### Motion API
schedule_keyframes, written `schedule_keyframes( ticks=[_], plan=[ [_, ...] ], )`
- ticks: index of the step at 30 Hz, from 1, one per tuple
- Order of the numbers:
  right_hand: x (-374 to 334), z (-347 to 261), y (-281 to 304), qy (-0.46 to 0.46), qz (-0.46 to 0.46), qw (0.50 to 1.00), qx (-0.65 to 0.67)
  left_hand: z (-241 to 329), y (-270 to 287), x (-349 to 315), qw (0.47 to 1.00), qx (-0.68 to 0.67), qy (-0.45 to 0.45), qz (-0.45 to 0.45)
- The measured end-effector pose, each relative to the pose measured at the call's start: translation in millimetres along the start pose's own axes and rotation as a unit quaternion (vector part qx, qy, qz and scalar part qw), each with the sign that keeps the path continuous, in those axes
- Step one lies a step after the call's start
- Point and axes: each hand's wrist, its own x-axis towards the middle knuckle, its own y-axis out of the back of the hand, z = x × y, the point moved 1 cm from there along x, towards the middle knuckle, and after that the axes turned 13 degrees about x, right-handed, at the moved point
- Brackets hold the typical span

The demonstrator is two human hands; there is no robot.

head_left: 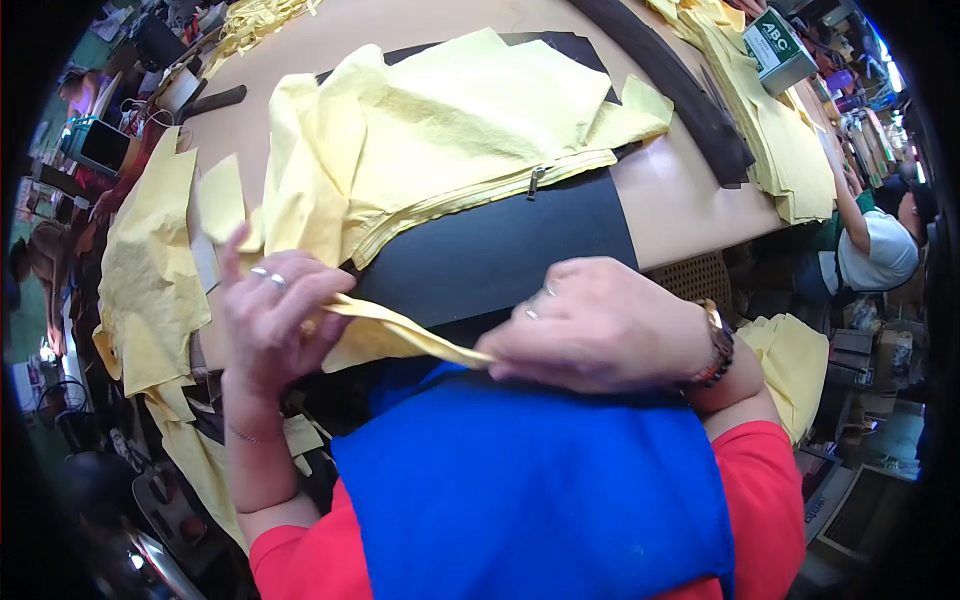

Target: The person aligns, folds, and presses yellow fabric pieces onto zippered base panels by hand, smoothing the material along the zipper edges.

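Observation:
A folded yellow edge [410, 333] of soft leather or cloth runs taut between my two hands, close in front of my body. My left hand [275, 320] pinches its left end between thumb and fingers, the little finger raised. At the other end my right hand [605, 325] grips it with curled fingers, slightly blurred. Beyond them a larger yellow piece [450, 115] lies rumpled on the table, with a zip along its near side and a metal zip pull [535, 182] showing. I cannot tell how the held edge joins it. Beneath is a black mat [530, 245].
Yellow panels [150, 270] hang over the table's left side. A dark rolled strip [670, 90] lies at the right, beside a stack of yellow pieces [790, 180] with a green-and-white box [778, 52] on it. A co-worker [875, 245] sits at far right. Blue cloth [540, 480] covers my lap.

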Motion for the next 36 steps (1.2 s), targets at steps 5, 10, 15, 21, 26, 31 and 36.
schedule_keyframes(
  ticks=[5,10,15,21,26,31,36],
  plan=[
    [-46.6,-13.3,45.1,0.011,0.049,0.996,0.071,20.2,60.1,-6.7,0.976,0.192,0.087,-0.045],
    [-105.3,-9.5,96.9,-0.063,0.053,0.979,0.187,73.2,140.3,-3.4,0.989,0.039,0.127,-0.065],
    [-121.1,59.8,112.0,-0.391,0.055,0.918,-0.044,53.5,34.9,18.8,0.735,-0.437,0.269,-0.443],
    [-68.9,168.2,21.9,-0.153,0.211,0.963,-0.062,18.8,-82.1,7.1,0.954,-0.143,0.151,-0.217],
    [-84.1,142.4,7.9,-0.128,0.19,0.948,-0.22,5.3,-52.0,3.1,0.977,0.033,0.111,-0.181],
    [-136.4,108.6,23.1,-0.21,0.254,0.944,-0.005,38.7,21.5,-8.5,0.886,-0.278,0.292,-0.229],
    [-64.0,83.1,0.2,-0.037,0.236,0.971,0.01,62.4,13.3,-12.0,0.932,-0.326,0.093,-0.128]
  ],
)
